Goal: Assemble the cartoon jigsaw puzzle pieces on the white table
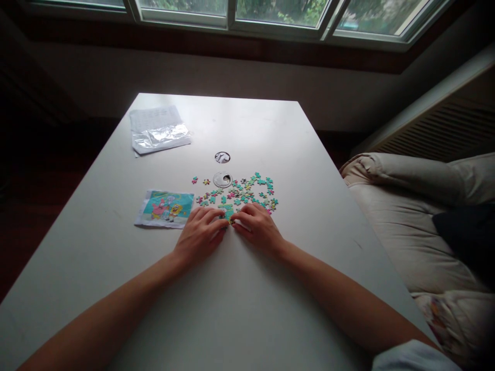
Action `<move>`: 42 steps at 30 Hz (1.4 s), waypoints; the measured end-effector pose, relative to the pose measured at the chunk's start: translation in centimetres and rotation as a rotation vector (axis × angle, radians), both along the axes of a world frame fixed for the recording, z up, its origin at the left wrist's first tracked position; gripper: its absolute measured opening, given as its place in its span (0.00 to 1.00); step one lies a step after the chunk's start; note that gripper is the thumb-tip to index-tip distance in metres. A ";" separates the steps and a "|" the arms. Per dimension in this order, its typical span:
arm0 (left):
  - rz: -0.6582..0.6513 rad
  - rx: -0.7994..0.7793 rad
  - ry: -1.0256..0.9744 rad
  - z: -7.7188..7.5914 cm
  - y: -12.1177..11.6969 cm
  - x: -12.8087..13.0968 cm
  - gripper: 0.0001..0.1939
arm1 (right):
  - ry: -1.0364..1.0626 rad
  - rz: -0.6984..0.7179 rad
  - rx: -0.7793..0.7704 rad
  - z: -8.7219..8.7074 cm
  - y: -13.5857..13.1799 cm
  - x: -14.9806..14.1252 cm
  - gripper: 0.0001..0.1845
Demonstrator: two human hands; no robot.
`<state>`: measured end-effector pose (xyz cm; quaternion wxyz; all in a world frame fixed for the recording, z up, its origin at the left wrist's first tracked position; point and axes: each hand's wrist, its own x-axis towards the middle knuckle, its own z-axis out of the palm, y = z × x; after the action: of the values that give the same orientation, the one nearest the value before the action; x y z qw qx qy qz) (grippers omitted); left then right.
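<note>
Small yellow-and-dark jigsaw piece (232, 220) sits between your hands, pinched by your nearly closed right hand (258, 226). Left hand (201, 228) curls at the flat teal puzzle patch (226, 209); can't tell its grip. Best brace the patch lightly, align edges, press flat; glance left at the teal cartoon picture sheet (162, 208).

White table (263, 129) bearing scattered puzzle pieces (248, 194) and sheets.
The pieces, mostly teal and green with some pink and yellow, spread across the middle; a partly hidden joined section (226, 209) lies at their near side. Left of them lies a cartoon picture sheet (166, 208); toward the far left corner, papers (154, 117) with a clear plastic sleeve (160, 136). A grey disc (221, 179) with an off-centre hole adjoins the pieces.
</note>
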<state>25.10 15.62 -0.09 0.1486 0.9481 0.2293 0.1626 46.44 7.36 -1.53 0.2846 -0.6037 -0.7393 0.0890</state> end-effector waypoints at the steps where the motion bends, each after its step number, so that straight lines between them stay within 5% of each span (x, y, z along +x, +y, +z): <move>1: 0.005 0.004 -0.004 0.0 0.0 0.0 0.11 | 0.002 0.007 0.009 0.0 0.0 0.0 0.07; 18: 0.006 0.013 0.005 -0.2 0.4 0.0 0.12 | -0.075 0.224 0.129 0.6 0.2 1.7 0.13; 42: 0.015 0.033 -0.011 -0.3 0.3 0.1 0.12 | -0.181 0.226 0.128 0.9 0.2 0.6 0.10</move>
<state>25.17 15.93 -0.38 0.1332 0.9477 0.2331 0.1728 47.03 7.59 -0.60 0.2428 -0.5027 -0.8295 0.0181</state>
